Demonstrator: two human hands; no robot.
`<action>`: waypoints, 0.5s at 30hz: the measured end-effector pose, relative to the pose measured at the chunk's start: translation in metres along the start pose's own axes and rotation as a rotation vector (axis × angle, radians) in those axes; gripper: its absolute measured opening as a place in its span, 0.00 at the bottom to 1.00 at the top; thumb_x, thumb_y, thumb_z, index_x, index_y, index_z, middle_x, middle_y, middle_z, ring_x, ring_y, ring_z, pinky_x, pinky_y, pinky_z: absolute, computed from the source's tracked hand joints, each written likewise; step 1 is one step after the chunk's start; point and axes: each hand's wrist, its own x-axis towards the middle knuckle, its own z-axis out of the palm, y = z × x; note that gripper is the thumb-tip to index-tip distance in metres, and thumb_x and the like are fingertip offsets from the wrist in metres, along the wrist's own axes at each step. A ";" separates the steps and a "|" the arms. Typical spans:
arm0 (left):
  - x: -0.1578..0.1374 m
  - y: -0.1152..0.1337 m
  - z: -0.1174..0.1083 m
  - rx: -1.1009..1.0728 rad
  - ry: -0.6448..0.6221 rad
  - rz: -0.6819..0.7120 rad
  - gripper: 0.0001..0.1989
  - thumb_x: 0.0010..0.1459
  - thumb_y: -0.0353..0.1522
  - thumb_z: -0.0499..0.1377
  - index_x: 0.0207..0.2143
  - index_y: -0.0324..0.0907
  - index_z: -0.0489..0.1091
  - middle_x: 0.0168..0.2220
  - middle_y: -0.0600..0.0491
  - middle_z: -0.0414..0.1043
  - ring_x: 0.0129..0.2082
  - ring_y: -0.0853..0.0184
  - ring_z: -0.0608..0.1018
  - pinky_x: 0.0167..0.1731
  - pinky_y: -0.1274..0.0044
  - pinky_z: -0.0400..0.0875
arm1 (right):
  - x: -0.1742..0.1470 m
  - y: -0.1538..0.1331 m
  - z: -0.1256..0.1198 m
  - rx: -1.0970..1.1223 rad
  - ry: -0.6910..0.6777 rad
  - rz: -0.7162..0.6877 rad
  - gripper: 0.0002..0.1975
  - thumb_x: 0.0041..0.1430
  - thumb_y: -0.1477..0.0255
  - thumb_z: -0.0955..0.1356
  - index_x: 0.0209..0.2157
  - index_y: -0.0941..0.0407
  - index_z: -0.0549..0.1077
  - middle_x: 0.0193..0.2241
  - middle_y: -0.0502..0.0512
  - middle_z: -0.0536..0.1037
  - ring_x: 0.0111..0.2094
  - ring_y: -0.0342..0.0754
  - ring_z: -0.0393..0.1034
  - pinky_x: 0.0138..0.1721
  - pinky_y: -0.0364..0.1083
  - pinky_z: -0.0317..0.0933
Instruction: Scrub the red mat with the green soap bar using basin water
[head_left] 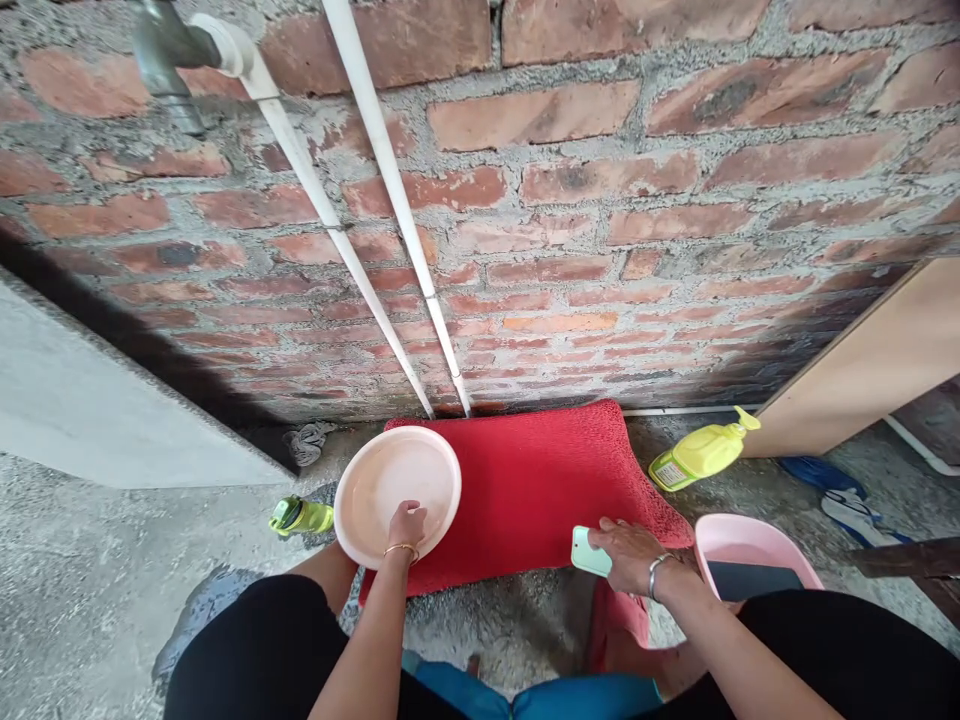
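My left hand (pixel 407 524) is over the inside of a pale pink basin (pixel 346 510), its fingers curled. What they hold, if anything, is hidden. The basin looks to have water in it and rests at the left end of a red textured mat (pixel 525 490). My right hand (pixel 626 553) grips a flat mint-green block with a small hole at one end (pixel 589 552), above the mat's front edge. Whether its underside has bristles cannot be seen.
A yellow pump bottle (pixel 697 455) lies at the mat's right, above a pink tub (pixel 757 530) with something dark inside. On the left are a green bottle (pixel 300 516) and a grey cloth (pixel 307 441). White pipes (pixel 390 180) and a tap (pixel 169 70) run along the brick wall.
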 end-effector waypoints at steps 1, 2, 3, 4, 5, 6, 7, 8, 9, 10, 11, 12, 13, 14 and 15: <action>-0.001 0.003 0.001 -0.020 -0.016 -0.031 0.14 0.57 0.34 0.47 0.45 0.43 0.63 0.30 0.52 0.74 0.31 0.67 0.77 0.29 0.76 0.71 | 0.000 0.002 0.001 0.001 -0.004 0.008 0.27 0.39 0.79 0.67 0.46 0.52 0.71 0.47 0.61 0.70 0.48 0.59 0.66 0.44 0.53 0.57; -0.001 0.007 0.001 -0.043 -0.031 -0.059 0.14 0.58 0.35 0.47 0.45 0.43 0.62 0.31 0.51 0.74 0.31 0.68 0.77 0.29 0.77 0.71 | 0.000 0.004 0.003 0.002 -0.007 0.015 0.28 0.39 0.79 0.67 0.46 0.52 0.71 0.47 0.61 0.70 0.48 0.59 0.66 0.44 0.53 0.57; -0.001 0.010 0.001 -0.072 -0.049 -0.082 0.14 0.59 0.36 0.46 0.44 0.43 0.63 0.32 0.50 0.74 0.31 0.68 0.78 0.29 0.77 0.71 | 0.001 0.006 0.004 0.005 -0.007 0.017 0.28 0.39 0.79 0.67 0.46 0.52 0.70 0.47 0.60 0.70 0.48 0.59 0.66 0.44 0.53 0.56; -0.001 0.014 0.000 -0.100 -0.068 -0.095 0.14 0.59 0.37 0.44 0.42 0.43 0.63 0.32 0.50 0.74 0.31 0.68 0.78 0.29 0.77 0.71 | 0.002 0.007 0.004 0.011 -0.006 0.014 0.27 0.39 0.79 0.67 0.46 0.52 0.70 0.46 0.60 0.70 0.47 0.59 0.66 0.44 0.53 0.56; -0.001 0.018 -0.002 -0.126 -0.088 -0.100 0.15 0.60 0.39 0.42 0.39 0.43 0.64 0.31 0.49 0.74 0.30 0.69 0.78 0.28 0.77 0.71 | 0.003 0.008 0.004 0.019 -0.003 0.007 0.27 0.40 0.79 0.67 0.46 0.51 0.71 0.46 0.60 0.70 0.47 0.58 0.66 0.44 0.53 0.56; -0.002 0.022 -0.004 -0.145 -0.107 -0.101 0.17 0.61 0.41 0.41 0.36 0.43 0.64 0.29 0.50 0.73 0.29 0.69 0.77 0.28 0.78 0.71 | 0.004 0.008 0.004 0.028 -0.001 -0.001 0.26 0.40 0.78 0.67 0.46 0.51 0.71 0.46 0.59 0.71 0.47 0.58 0.66 0.44 0.53 0.56; -0.003 0.028 -0.007 -0.168 -0.131 -0.092 0.19 0.61 0.43 0.40 0.32 0.43 0.64 0.28 0.50 0.73 0.27 0.70 0.76 0.26 0.78 0.70 | 0.005 0.008 0.003 0.037 0.000 -0.008 0.26 0.41 0.78 0.67 0.45 0.51 0.71 0.46 0.59 0.71 0.47 0.58 0.66 0.45 0.53 0.56; -0.006 0.034 -0.009 -0.208 -0.162 -0.073 0.20 0.60 0.46 0.40 0.29 0.44 0.63 0.25 0.52 0.71 0.24 0.71 0.75 0.23 0.78 0.69 | 0.006 0.007 0.002 0.045 -0.002 -0.014 0.25 0.41 0.78 0.67 0.45 0.51 0.71 0.46 0.59 0.70 0.48 0.58 0.66 0.45 0.53 0.55; -0.009 0.041 -0.011 -0.264 -0.202 -0.046 0.21 0.59 0.48 0.41 0.26 0.44 0.61 0.23 0.53 0.70 0.21 0.72 0.73 0.20 0.79 0.66 | 0.007 0.007 0.001 0.051 -0.003 -0.019 0.26 0.41 0.78 0.67 0.46 0.51 0.71 0.47 0.60 0.70 0.48 0.58 0.65 0.46 0.54 0.55; -0.014 0.050 -0.011 -0.330 -0.253 -0.015 0.21 0.57 0.50 0.43 0.24 0.44 0.60 0.21 0.55 0.68 0.18 0.73 0.71 0.17 0.80 0.63 | 0.008 0.006 -0.001 0.054 -0.002 -0.023 0.26 0.41 0.78 0.67 0.46 0.51 0.71 0.48 0.60 0.70 0.49 0.59 0.65 0.47 0.54 0.55; -0.019 0.060 -0.009 -0.399 -0.311 0.014 0.21 0.55 0.51 0.46 0.24 0.44 0.59 0.19 0.57 0.66 0.16 0.74 0.68 0.15 0.80 0.59 | 0.008 0.004 -0.002 0.057 0.003 -0.031 0.26 0.41 0.78 0.67 0.46 0.51 0.71 0.48 0.61 0.70 0.49 0.59 0.64 0.47 0.55 0.55; -0.025 0.071 -0.005 -0.457 -0.372 0.037 0.21 0.53 0.51 0.49 0.23 0.44 0.59 0.18 0.58 0.64 0.14 0.75 0.66 0.13 0.81 0.56 | 0.009 0.003 -0.004 0.058 0.010 -0.045 0.26 0.41 0.78 0.67 0.47 0.52 0.71 0.48 0.62 0.70 0.49 0.60 0.64 0.47 0.55 0.55; -0.031 0.083 0.000 -0.492 -0.427 0.052 0.21 0.51 0.52 0.52 0.23 0.44 0.59 0.17 0.60 0.63 0.13 0.76 0.65 0.12 0.81 0.53 | 0.009 0.001 -0.006 0.059 0.021 -0.063 0.26 0.42 0.77 0.67 0.47 0.53 0.71 0.48 0.62 0.70 0.49 0.60 0.65 0.47 0.56 0.55; -0.038 0.096 0.007 -0.494 -0.471 0.063 0.21 0.50 0.52 0.53 0.22 0.43 0.59 0.16 0.60 0.62 0.12 0.76 0.64 0.11 0.82 0.51 | 0.009 -0.001 -0.008 0.060 0.032 -0.085 0.25 0.42 0.77 0.68 0.47 0.53 0.71 0.48 0.63 0.70 0.49 0.60 0.65 0.47 0.56 0.56; -0.044 0.110 0.016 -0.477 -0.511 0.075 0.22 0.48 0.52 0.55 0.22 0.43 0.59 0.15 0.61 0.62 0.11 0.76 0.64 0.10 0.82 0.50 | 0.009 -0.002 -0.010 0.063 0.042 -0.108 0.25 0.42 0.77 0.68 0.47 0.53 0.71 0.48 0.63 0.70 0.49 0.61 0.65 0.47 0.57 0.56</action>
